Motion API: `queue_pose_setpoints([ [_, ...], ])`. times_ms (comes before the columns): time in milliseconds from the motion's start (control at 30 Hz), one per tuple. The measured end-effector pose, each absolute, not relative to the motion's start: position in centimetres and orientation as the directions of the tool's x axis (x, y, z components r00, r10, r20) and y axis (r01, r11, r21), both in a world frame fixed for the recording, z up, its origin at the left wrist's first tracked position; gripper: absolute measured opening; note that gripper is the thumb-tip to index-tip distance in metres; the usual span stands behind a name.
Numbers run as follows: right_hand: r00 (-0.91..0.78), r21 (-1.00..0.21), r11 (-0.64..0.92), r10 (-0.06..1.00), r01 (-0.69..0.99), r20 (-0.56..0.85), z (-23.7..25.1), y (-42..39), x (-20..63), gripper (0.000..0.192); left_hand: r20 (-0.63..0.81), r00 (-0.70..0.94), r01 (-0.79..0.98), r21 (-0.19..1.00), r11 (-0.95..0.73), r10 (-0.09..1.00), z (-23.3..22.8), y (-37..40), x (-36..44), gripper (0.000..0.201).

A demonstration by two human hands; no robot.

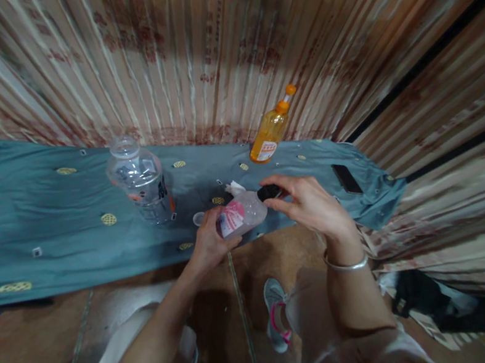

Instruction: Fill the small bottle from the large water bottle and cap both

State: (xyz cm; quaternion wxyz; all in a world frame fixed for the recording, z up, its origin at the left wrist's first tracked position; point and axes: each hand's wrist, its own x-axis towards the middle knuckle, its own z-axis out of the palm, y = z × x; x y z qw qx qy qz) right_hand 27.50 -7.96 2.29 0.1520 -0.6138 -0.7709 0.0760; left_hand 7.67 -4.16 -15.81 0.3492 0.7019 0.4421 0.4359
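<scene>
A clear bottle (253, 209) with a pink and white label lies tilted between my hands, over the near edge of the cloth-covered table. My left hand (211, 237) is wrapped round its base end. At the other end, the thumb and fingers of my right hand (309, 202) pinch the black cap (269, 192), which sits at the bottle's neck. Just behind the bottle is a crumpled white tissue-like piece (235, 188). A small clear round lid (199, 219) rests beside my left hand.
A large clear plastic jug (142, 183) with an open mouth stands to the left on the teal cloth (57, 220). Behind my right hand stands an orange pump bottle (269, 134). A black phone (346, 179) lies at the right. Pleated curtains (182, 54) hang behind and to the right.
</scene>
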Motion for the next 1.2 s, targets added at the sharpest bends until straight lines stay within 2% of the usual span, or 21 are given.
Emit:
queue_pose_setpoints([
  [33,-0.172,-0.278,0.202,0.977,0.939,0.13,2.3,-8.0,27.4,0.024,0.307,0.232,0.318,0.873,-0.37,0.923,-15.8,-4.2,7.6,0.071],
  [100,-0.128,-0.254,0.165,0.98,0.953,0.153,2.3,-8.0,27.3,0.028,0.308,0.238,0.318,0.872,-0.374,0.921,-15.7,-4.2,7.6,0.07],
  [200,-0.17,-0.311,0.231,0.962,0.922,0.212,2.4,-8.1,27.4,0.032,0.299,0.246,0.31,0.877,-0.367,0.922,-15.7,-4.3,7.6,0.071],
  [300,-0.227,-0.346,0.279,0.957,0.896,0.182,2.5,-8.2,27.6,0.032,0.305,0.244,0.31,0.875,-0.372,0.921,-15.7,-4.3,7.6,0.071],
  [400,-0.183,-0.311,0.224,0.971,0.924,0.156,2.5,-8.1,27.5,0.021,0.307,0.245,0.304,0.877,-0.373,0.92,-15.7,-4.3,7.6,0.071],
  [500,-0.129,-0.294,0.169,0.98,0.941,0.152,2.4,-8.0,27.3,0.02,0.296,0.245,0.305,0.88,-0.363,0.923,-15.6,-4.4,7.6,0.069],
  [633,-0.171,-0.38,0.238,0.964,0.894,0.203,2.6,-8.2,27.4,0.02,0.286,0.244,0.307,0.884,-0.353,0.927,-15.6,-4.4,7.6,0.07],
  [767,-0.16,-0.435,0.281,0.942,0.855,0.294,3.0,-8.5,28.0,0.029,0.28,0.24,0.306,0.887,-0.346,0.93,-15.8,-4.3,7.6,0.072],
  [1033,-0.227,-0.393,0.276,0.96,0.877,0.165,2.7,-8.1,27.4,0.027,0.268,0.26,0.336,0.876,-0.347,0.928,-15.5,-4.4,7.4,0.071],
  [1200,-0.185,-0.327,0.22,0.973,0.919,0.135,2.6,-8.2,26.9,0.023,0.283,0.266,0.363,0.856,-0.368,0.922,-15.5,-4.4,7.3,0.071],
])
